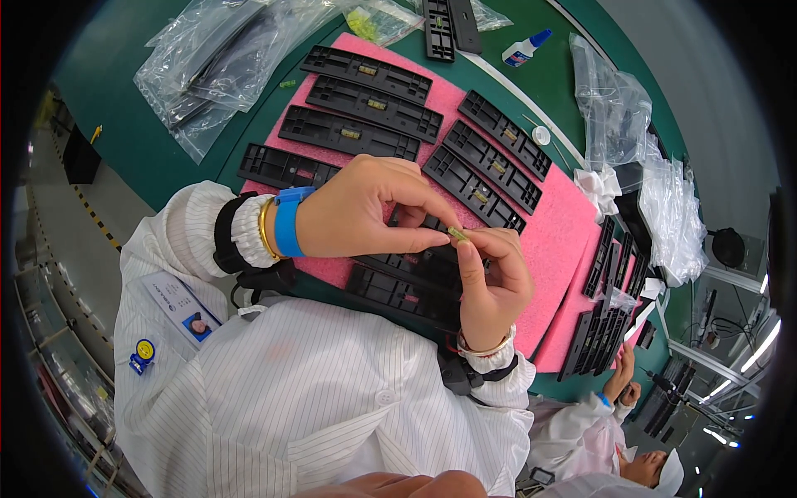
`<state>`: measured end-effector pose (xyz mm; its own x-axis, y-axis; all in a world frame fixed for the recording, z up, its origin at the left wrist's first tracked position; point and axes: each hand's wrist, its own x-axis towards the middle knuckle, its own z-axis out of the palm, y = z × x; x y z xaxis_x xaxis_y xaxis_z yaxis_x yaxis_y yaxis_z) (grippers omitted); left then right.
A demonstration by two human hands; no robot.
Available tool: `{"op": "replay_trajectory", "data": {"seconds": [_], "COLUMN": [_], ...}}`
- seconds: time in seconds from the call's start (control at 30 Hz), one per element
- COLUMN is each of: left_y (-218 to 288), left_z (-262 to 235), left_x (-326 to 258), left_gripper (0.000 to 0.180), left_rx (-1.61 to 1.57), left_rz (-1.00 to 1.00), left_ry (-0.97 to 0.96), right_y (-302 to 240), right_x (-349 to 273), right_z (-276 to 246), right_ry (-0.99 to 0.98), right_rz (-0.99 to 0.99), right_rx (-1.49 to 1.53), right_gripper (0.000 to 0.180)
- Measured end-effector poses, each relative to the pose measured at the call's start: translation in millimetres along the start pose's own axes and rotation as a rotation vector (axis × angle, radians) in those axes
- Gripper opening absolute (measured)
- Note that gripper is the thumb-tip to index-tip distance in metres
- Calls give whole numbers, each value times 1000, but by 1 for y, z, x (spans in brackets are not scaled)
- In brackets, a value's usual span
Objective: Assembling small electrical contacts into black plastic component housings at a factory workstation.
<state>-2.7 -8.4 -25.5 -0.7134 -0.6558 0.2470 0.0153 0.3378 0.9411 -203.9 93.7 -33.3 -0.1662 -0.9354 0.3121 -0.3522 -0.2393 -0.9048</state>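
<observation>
A small yellow-green level vial (458, 235) is pinched between my two hands, above the black plastic strips. My left hand (369, 207), wearing a blue wrist strap, closes its thumb and forefinger at the vial's upper end. My right hand (496, 282) grips the lower end between thumb and forefinger. Beneath them lie black ribbed strips, such as the nearest one (398, 290), partly hidden by my hands. Further strips, like a black strip (365, 70) at the back and another (505, 133) at the right, bear similar vials in their middles.
The strips rest on a pink foam sheet (552, 241) on a green table (531, 87). Clear plastic bags (207, 75) lie back left. A blue-capped bottle (525, 48) and a small white cup (541, 135) stand beyond. More strips lie at right, near a co-worker's hand (621, 373).
</observation>
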Motion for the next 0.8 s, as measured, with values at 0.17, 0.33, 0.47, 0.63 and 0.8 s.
{"op": "replay_trajectory", "data": {"seconds": [0.17,0.33,0.47,0.63,0.8], "left_y": [-3,-4,-6,-8,-4], "left_z": [2,2,3,3,2], "left_x": [0,1,1,0,1], "left_gripper": [20,20,18,17,16], "left_rx": [30,51,68,53,44], "left_rz": [25,65,84,95,61], "left_ry": [29,32,32,19,-41], "right_y": [-4,0,2,-2,-5], "right_x": [1,-1,-1,0,-1], "right_z": [1,1,0,0,1], "right_ry": [8,29,30,20,34], "right_rz": [-11,-25,-35,-48,17], "right_rx": [-36,-39,-33,-55,-25], "right_gripper": [14,14,14,15,16]}}
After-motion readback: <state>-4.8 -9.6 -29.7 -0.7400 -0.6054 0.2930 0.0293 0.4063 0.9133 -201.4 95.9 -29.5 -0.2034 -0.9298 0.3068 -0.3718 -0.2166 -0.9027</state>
